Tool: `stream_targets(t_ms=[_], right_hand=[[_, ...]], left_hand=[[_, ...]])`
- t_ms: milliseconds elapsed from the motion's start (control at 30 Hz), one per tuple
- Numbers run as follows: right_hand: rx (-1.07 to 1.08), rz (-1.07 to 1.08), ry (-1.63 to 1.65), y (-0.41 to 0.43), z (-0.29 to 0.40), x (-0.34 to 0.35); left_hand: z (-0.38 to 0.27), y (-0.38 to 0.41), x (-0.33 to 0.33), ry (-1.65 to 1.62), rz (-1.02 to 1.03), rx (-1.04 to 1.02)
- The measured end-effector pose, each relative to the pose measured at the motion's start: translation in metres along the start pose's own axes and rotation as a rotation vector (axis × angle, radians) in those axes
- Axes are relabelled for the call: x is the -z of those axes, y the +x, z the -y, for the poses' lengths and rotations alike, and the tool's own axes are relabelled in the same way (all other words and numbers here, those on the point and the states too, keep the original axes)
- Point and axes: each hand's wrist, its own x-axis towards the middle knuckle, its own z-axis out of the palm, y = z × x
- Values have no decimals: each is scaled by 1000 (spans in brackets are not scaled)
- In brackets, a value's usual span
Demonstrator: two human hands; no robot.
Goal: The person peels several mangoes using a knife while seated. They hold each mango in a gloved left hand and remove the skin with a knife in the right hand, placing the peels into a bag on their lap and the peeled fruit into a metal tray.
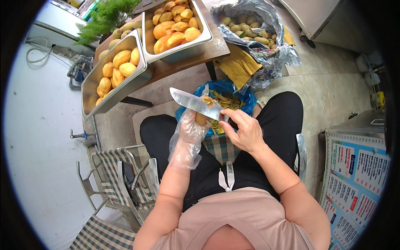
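My left hand [190,128], in a clear plastic glove, holds a mango [202,119] above my lap. Part of the fruit is hidden behind a wide knife blade [195,102], which lies across it and points up to the left. On the knife's handle my bare right hand [245,129] is closed, thumb and forefinger pinching the base of the blade. Orange flesh shows at the mango's upper end. Beneath both hands, a blue plastic bag [248,97] holds yellow-green peelings [226,101].
Two steel pans, one of peeled whole mangoes [122,58] and one of cut pieces [176,27], rest on a wooden table [215,51]. Unpeeled mangoes [247,26] fill a newspaper-lined container at the upper right. Folding chairs [115,168] stand at the left.
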Motion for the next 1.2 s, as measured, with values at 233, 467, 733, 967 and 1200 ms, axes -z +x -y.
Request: stream_targets(t_ms=[233,467,733,967,1200], right_hand=[[-11,46,-8,-1,0,9],[19,114,54,10,-1,17],[26,293,219,20,1,23],[-106,487,673,25,-10,21],[-448,515,1221,27,-22,28]], left_hand=[[-11,3,0,-48,-4,24],[-9,-1,-7,-121,0,59],[-7,-5,1,68,30,80],[-12,-11,-8,288,41,76],[-18,-10,-28,534,83,25]])
